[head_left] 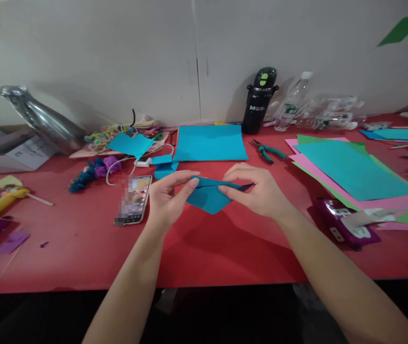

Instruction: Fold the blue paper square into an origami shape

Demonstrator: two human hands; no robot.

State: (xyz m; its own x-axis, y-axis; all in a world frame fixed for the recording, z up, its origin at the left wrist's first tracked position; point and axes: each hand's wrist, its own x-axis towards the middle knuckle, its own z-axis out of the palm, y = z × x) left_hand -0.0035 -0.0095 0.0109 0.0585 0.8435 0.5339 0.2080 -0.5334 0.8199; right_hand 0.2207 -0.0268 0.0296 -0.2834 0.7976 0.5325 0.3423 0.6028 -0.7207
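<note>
A folded piece of blue paper (pixel 209 197) is held just above the red table (pixel 204 253), between both hands. My left hand (pixel 168 198) pinches its left end with thumb and forefinger. My right hand (pixel 257 191) is closed on its right end, fingers curled over the top fold. A phone (pixel 134 199) with a lit screen lies flat just left of my left hand.
A blue sheet (pixel 211 142) lies behind the hands, with pliers (pixel 268 152) and a black bottle (pixel 259 101) to its right. Stacked coloured sheets (pixel 350 172) and a purple punch (pixel 347 224) fill the right side. Craft scraps (pixel 117 138) and a yellow glue gun (pixel 5 200) sit at left.
</note>
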